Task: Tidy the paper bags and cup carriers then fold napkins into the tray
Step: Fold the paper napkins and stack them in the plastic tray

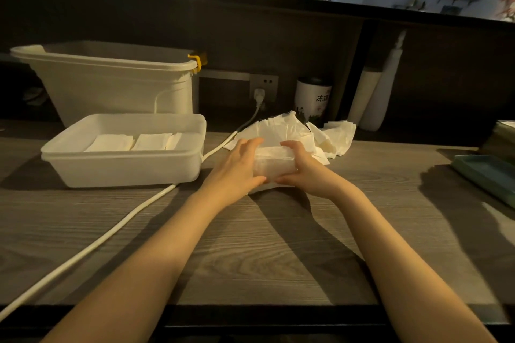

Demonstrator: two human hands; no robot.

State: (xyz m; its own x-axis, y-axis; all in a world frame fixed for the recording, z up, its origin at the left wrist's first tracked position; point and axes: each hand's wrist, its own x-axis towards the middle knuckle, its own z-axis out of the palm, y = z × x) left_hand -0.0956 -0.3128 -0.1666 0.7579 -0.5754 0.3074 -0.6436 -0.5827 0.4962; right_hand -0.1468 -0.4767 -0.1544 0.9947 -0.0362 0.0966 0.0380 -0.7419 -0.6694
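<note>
Two hands are gripping one white napkin (274, 166) at centre on the wooden counter (250, 245): left hand (237, 168) clasping its left end, right hand (305, 171) its right. Loose napkin pile (312, 132) lying just behind at 1 o'clock. White tray (122, 168) at 10 o'clock holding folded napkins (133, 142).

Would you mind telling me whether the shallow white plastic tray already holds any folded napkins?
Yes, partly filled: folded white napkins lie flat side by side in the shallow white plastic tray, with bare floor around them.

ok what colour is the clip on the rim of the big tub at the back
Yellow. The clip sits on the right end of the big tub's rim, seen in the head view.
</note>
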